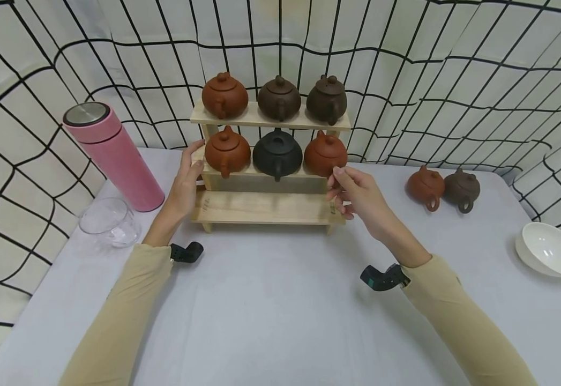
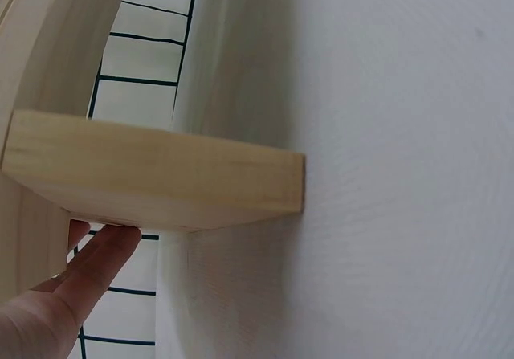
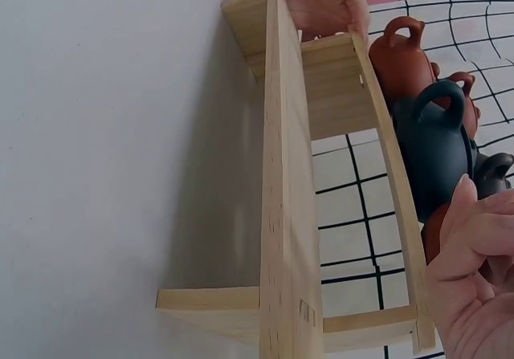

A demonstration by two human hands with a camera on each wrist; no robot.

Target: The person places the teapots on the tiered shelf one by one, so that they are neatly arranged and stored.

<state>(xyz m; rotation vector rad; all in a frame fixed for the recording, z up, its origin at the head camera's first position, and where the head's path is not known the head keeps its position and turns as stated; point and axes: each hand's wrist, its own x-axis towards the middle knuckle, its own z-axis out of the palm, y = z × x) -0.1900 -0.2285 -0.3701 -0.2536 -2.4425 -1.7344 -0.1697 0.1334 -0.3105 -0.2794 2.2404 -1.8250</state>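
A three-tier wooden stand [image 1: 268, 208] holds small clay teapots on its top and middle shelves. My left hand [image 1: 182, 179] grips the stand's left side by the middle shelf; the left wrist view shows its fingers [image 2: 104, 263] straight against the wood. At the middle shelf's right end, my right hand [image 1: 359, 195] pinches the handle side of an orange-brown teapot [image 1: 325, 153]; the handle is hidden by the fingers. Beside that pot sit a dark blue-grey teapot [image 1: 277, 153] and another orange teapot [image 1: 227, 150]. Up top are an orange teapot [image 1: 224, 96] and two dark brown teapots [image 1: 279, 98].
A pink thermos [image 1: 121, 161] and a clear glass bowl [image 1: 110, 222] stand left of the stand. To the right, a reddish teapot [image 1: 425, 187] touches a brown teapot [image 1: 462, 188]. Farther right is a white bowl [image 1: 550, 249]. Black wire mesh [image 1: 376, 49] surrounds the table's back and sides.
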